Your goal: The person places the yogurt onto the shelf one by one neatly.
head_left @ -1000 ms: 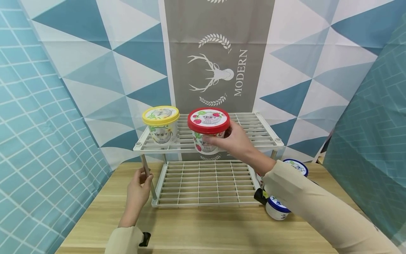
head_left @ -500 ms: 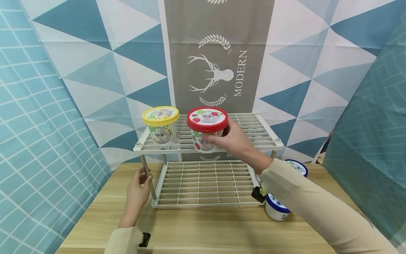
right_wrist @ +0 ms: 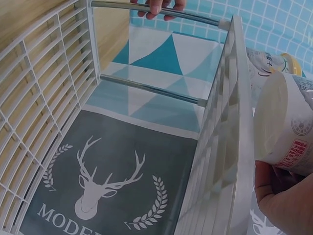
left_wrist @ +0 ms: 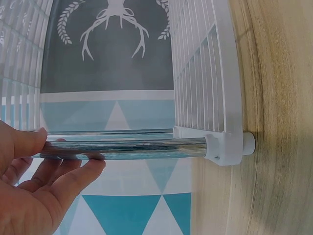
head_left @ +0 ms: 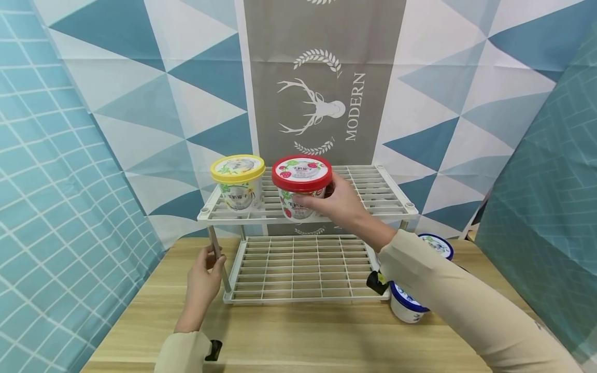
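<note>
My right hand [head_left: 342,202] grips a white tub with a red lid [head_left: 302,173] and strawberry pictures, thumb across its front, at the front edge of the upper shelf [head_left: 382,194]. In the right wrist view the tub's pale base [right_wrist: 271,117] shows close beside that shelf. To its left on the same shelf stands a yellow-lidded tub [head_left: 239,194]. My left hand [head_left: 205,274] holds the rack's front left metal post [head_left: 216,243] between thumb and fingers. The left wrist view shows this post [left_wrist: 146,148] running to the lower shelf's white corner.
Two-tier white wire rack with a lower shelf [head_left: 303,269] stands on a wooden table [head_left: 298,336]. Blue-lidded tubs [head_left: 407,311] sit at its right, partly behind my right sleeve [head_left: 443,285]. A patterned cloth [head_left: 322,77] hangs behind.
My right hand has moved slightly left with the red-lidded tub, bringing it nearer the yellow-lidded one. The left hand stays on the post.
</note>
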`<state>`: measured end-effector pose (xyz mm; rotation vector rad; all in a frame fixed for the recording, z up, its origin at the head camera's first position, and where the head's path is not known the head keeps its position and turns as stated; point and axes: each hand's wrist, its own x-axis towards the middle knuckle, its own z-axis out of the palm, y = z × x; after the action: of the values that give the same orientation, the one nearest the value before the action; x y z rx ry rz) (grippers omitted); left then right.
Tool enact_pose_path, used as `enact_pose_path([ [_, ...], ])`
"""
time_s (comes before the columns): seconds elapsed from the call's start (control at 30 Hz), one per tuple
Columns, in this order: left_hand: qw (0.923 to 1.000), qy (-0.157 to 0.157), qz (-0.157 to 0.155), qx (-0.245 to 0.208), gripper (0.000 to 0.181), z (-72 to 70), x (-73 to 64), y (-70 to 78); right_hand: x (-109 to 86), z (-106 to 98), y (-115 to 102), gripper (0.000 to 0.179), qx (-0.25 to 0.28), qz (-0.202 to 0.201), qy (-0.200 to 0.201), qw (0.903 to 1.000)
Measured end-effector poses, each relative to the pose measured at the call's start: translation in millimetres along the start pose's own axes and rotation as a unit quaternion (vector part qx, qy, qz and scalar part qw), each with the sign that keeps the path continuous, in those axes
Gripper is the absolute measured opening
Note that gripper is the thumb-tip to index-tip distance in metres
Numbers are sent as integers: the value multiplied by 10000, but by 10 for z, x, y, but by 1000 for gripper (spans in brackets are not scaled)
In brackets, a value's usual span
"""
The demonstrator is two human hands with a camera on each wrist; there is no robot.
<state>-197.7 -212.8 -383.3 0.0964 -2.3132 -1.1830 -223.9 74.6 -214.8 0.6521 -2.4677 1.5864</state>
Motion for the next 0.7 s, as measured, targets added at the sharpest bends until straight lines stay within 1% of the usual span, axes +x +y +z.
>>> enact_pose_path([
  [0.2,9999,-87,-64,14,25,-10,-2,-5,33,30,5,61,19,77,-35,10000],
  [0.47,9999,-85,-61,22,26,-3,2,-21,75,71,8,64,23,191,10,9998],
  [0.7,9999,-102,-88,28,25,-13,4,-3,116,91,5,65,-31,225,77,9997],
])
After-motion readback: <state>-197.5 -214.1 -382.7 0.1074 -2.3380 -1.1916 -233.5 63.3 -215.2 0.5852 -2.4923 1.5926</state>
